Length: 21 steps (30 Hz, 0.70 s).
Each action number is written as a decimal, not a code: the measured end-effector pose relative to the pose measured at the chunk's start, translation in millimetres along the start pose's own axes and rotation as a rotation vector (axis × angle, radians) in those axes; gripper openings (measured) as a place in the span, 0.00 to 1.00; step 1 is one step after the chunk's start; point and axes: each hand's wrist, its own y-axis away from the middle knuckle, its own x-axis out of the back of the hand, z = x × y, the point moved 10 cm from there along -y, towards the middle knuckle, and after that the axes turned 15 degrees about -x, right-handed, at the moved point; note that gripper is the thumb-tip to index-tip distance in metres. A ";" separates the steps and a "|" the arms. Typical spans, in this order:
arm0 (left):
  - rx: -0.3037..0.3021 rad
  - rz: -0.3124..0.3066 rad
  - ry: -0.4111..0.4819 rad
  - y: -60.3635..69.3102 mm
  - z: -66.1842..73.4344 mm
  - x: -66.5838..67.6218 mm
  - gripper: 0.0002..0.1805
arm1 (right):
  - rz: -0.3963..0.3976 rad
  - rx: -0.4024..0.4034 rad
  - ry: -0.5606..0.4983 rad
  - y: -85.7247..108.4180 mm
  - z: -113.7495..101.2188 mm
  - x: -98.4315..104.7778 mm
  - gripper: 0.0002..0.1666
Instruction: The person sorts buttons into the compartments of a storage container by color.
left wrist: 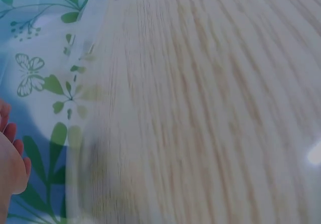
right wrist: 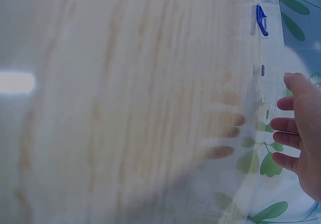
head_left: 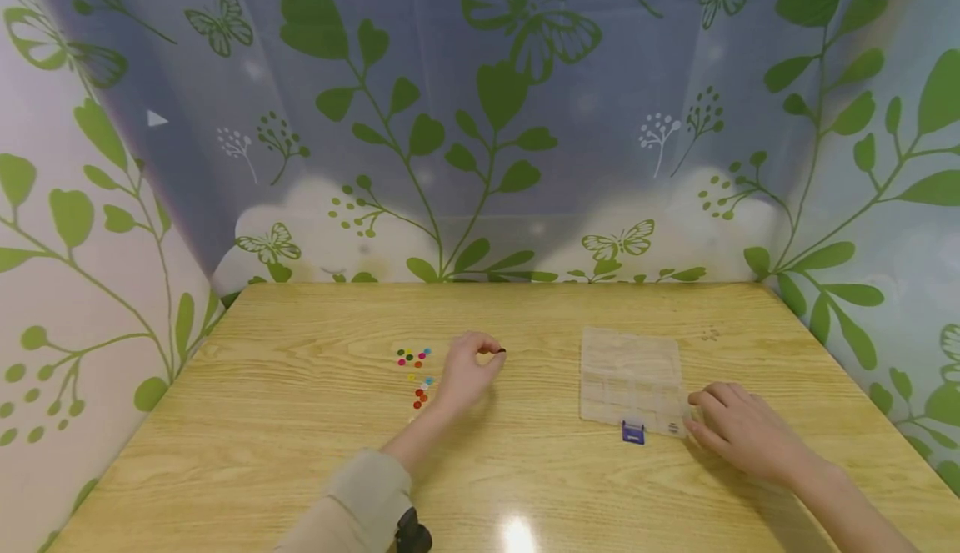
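In the head view my left hand (head_left: 467, 374) pinches a small dark disc (head_left: 502, 351) between thumb and forefinger, above the wooden table. Only part of this hand (left wrist: 11, 161) shows at the edge of the left wrist view. Small coloured discs (head_left: 419, 392) lie scattered left of it. A clear compartment box (head_left: 630, 374) with a blue latch (head_left: 633, 433) lies flat to the right; I cannot tell whether its lid is shut. My right hand (head_left: 746, 429), fingers relaxed, is beside the box's right edge; in the right wrist view the hand (right wrist: 306, 133) holds nothing.
The wooden table (head_left: 525, 470) reaches back to a curtain (head_left: 450, 119) printed with leaves and butterflies, which also hangs at both sides. Small faint pieces (head_left: 710, 334) lie behind and right of the box. A bright reflection shows near the table's front.
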 end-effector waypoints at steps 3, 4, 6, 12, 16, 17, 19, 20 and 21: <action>-0.021 -0.003 0.010 -2.4 5.9 -5.8 0.03 | 0.009 0.002 0.000 0.3 0.2 0.6 0.16; -0.027 -0.006 0.011 -3.0 7.8 -7.9 0.03 | 0.013 0.002 0.000 0.4 0.2 1.1 0.16; -0.049 -0.012 0.010 -4.6 12.0 -11.9 0.02 | 0.019 0.003 -0.002 0.6 0.1 1.8 0.16; -0.103 -0.055 0.015 -8.0 25.7 -27.0 0.03 | 0.012 -0.001 0.001 0.0 0.7 1.7 0.16; -0.125 -0.080 0.017 -9.7 34.3 -36.9 0.04 | 0.003 -0.006 0.000 -0.6 1.0 1.0 0.16; -0.134 -0.084 0.015 -10.2 37.0 -39.1 0.04 | 0.002 -0.008 -0.001 -0.7 1.0 1.0 0.16; -0.150 -0.091 0.009 -11.3 42.0 -43.1 0.04 | 0.003 -0.007 -0.003 -0.4 0.5 1.1 0.16; -0.155 -0.093 0.008 -11.9 44.0 -45.3 0.04 | 0.003 -0.007 -0.004 -0.2 0.2 1.2 0.16; -0.157 -0.095 0.009 -12.4 45.8 -47.4 0.04 | 0.004 -0.007 -0.006 0.1 -0.1 1.8 0.16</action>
